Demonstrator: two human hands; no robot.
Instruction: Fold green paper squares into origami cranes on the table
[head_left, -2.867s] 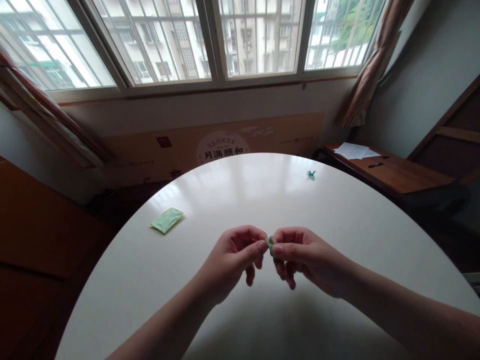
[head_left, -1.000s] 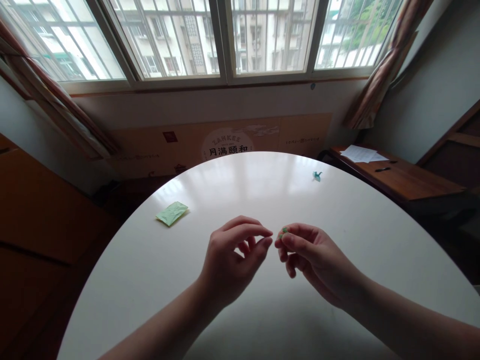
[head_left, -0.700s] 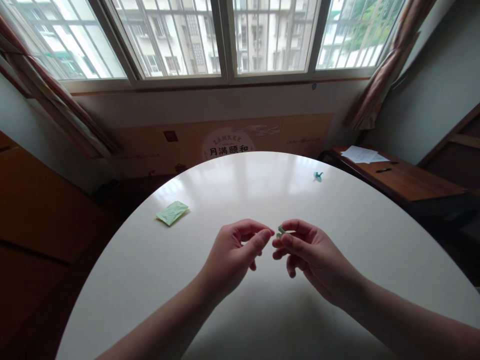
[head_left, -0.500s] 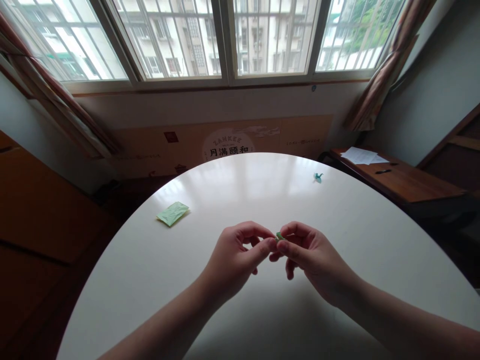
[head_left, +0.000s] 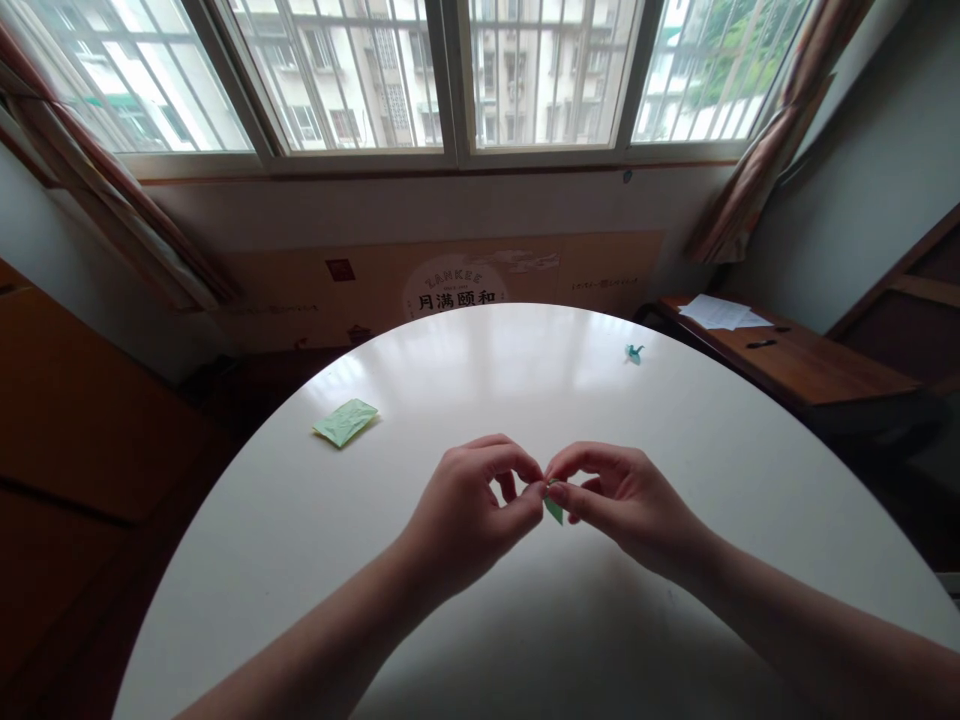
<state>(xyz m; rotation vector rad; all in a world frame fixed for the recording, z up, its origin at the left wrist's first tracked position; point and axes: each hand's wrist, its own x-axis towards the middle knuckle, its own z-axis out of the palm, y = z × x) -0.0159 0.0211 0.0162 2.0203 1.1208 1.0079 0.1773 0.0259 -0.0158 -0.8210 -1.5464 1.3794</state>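
A small piece of folded green paper (head_left: 554, 509) is pinched between my two hands above the white table (head_left: 480, 390). My left hand (head_left: 480, 500) grips it from the left with thumb and index finger. From the other side, my right hand (head_left: 619, 500) holds it between thumb and forefinger, the fingertips of both hands nearly touching. A pointed green flap hangs below the fingertips; the upper part of the paper is hidden by them.
A flat light-green paper packet (head_left: 346, 423) lies on the table's left. Toward the far right edge sits a small teal folded-paper figure (head_left: 634, 354). Beyond the table, a wooden desk (head_left: 832, 365) carries white sheets (head_left: 724, 312) and a dark pen-like object (head_left: 761, 344).
The green paper has turned between my fingers, so that its pointed flap now hangs downward below them. My fingertips have drawn closer together, while the other things stay put.
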